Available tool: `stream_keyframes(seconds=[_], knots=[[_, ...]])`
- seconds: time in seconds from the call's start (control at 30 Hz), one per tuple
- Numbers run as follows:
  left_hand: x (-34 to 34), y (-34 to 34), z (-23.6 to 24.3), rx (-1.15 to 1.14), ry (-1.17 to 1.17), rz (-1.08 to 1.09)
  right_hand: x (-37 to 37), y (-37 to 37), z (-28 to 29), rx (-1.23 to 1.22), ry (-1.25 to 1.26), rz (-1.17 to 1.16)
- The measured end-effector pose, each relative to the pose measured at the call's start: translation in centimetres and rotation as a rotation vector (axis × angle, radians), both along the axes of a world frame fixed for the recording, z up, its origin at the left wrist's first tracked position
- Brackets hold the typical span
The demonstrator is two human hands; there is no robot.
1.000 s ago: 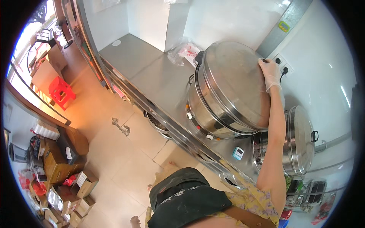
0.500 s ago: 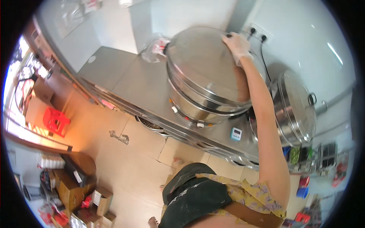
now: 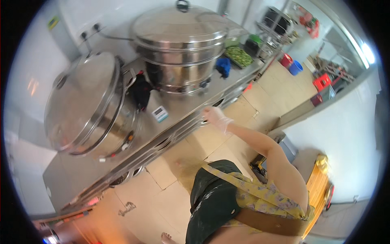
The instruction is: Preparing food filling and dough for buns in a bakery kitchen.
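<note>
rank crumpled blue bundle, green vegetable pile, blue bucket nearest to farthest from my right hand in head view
From your right hand:
1. Crumpled blue bundle: on the steel counter
2. Green vegetable pile: right of it
3. Blue bucket: farther right, on the floor

On the bench [image 3: 178,103] stands a round, shiny steel steamer [image 3: 88,106], lid on; right of it, a second lidded steel steamer [image 3: 180,51], black handle on top.

Right hand [image 3: 212,116]: thin see-through glove [image 3: 223,123], loose and wrinkled at wrist. Forearm [image 3: 254,138] bare. Yellow top [image 3: 258,199], greyish-purple floral print. Dark green apron [image 3: 213,209]: white markings, pale smudges, small round fastener [image 3: 233,211]. Broad brown strap [image 3: 262,221], one small stud [image 3: 278,225].
</note>
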State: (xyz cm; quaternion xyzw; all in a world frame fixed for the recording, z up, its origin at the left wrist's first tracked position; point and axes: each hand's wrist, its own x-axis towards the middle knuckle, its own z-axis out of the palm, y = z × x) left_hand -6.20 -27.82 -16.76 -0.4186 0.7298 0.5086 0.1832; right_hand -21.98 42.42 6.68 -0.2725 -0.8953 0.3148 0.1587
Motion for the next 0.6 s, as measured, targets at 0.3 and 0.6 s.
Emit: stream_keyframes(seconds=[0.3,0.6], knots=[[-13.5,29.3,2.7,0.134,0.153,-0.381,11.3,31.1,-1.7,-0.454,0.329,-0.785],[-15.5,72.8,14.9,0.342,0.183,-0.810,5.7,57.9,-7.8,-0.913,0.753,-0.968]])
